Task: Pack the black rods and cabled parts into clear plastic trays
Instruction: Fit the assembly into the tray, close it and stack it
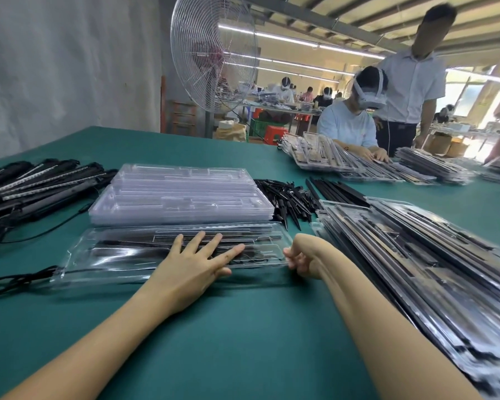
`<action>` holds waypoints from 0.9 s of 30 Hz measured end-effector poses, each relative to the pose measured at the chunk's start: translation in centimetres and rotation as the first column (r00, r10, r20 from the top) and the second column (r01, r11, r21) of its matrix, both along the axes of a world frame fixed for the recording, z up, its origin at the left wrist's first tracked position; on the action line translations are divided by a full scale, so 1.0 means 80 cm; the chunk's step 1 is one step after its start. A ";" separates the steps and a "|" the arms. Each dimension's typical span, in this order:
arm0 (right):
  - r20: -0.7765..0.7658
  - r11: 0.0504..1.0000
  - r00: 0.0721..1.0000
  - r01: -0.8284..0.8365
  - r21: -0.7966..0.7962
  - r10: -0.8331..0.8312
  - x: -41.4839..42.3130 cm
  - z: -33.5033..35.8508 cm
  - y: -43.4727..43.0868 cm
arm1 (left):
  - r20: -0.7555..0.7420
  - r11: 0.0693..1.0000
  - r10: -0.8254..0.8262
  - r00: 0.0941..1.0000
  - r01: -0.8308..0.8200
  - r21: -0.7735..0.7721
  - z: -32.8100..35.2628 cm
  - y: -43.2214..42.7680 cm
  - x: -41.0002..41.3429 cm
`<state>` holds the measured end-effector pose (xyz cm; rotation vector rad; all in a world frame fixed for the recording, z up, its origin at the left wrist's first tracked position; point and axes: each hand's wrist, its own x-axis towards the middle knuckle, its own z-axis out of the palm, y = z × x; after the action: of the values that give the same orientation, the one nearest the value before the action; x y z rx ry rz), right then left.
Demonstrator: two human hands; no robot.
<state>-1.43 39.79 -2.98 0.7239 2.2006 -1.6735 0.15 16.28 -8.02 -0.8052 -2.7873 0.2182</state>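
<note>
Plenty done, plenty left. Filled trays are heaped at 3 o'clock. My left hand lies flat and open on the current tray; my right hand pinches its end. Empty trays at 12, cabled parts at 10, and loose rods at 1 still wait.

Green table, white wall, standing fan, ceiling strip lights

Counts: 2 hands, 1 filled tray in front, 1 stack of empty trays, 1 fan, 1 tabletop.
</note>
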 end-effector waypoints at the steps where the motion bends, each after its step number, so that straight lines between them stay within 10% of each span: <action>1: -0.010 1.000 1.000 0.007 0.000 -0.007 0.001 0.000 -0.001 | -0.003 1.000 -0.001 1.000 0.001 0.000 0.001 0.000 0.001; 17: -0.221 0.906 0.966 0.030 -0.422 -0.135 0.014 -0.031 0.001 | -0.011 0.994 -0.049 0.999 0.050 0.098 0.003 -0.011 -0.002; 27: -0.301 0.936 0.946 0.003 -0.351 -0.116 0.017 -0.037 -0.006 | 0.013 0.994 -0.051 0.999 0.049 0.095 0.005 -0.017 -0.003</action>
<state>-0.05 39.29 -5.93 0.4551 1.9995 -2.2705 -0.10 14.94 -7.64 -0.8557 -2.7643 0.0711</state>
